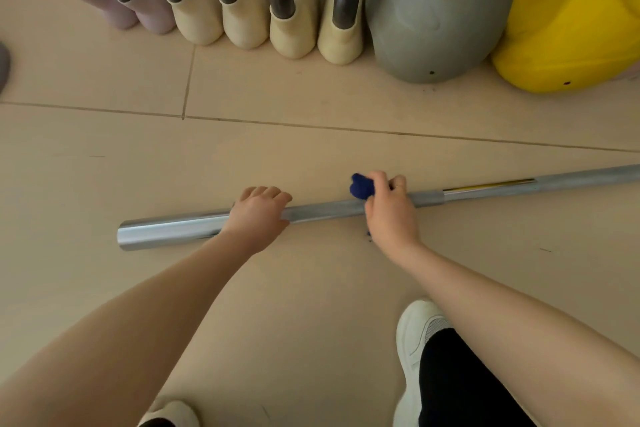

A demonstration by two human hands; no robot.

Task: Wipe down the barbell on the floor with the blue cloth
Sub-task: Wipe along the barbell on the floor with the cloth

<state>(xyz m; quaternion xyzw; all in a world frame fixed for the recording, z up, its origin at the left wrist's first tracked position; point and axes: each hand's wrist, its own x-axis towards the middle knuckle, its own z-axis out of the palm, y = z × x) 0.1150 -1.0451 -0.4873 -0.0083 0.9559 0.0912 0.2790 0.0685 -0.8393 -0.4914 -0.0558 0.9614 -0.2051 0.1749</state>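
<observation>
A long silver barbell [322, 211] lies across the tan floor, its thick sleeve end at the left and its thinner shaft running off the right edge. My left hand [258, 217] rests over the sleeve with the fingers curled across its top. To the right of it, my right hand [389, 208] grips a bunched blue cloth [361, 186] and presses it on the bar near the sleeve's inner end. Most of the cloth is hidden inside that hand.
Several kettlebells line the wall at the back: pink and cream ones [242, 10], a big grey one [436, 17] and a yellow one [575, 21]. My white shoes [415, 350] stand on the floor in front of the bar.
</observation>
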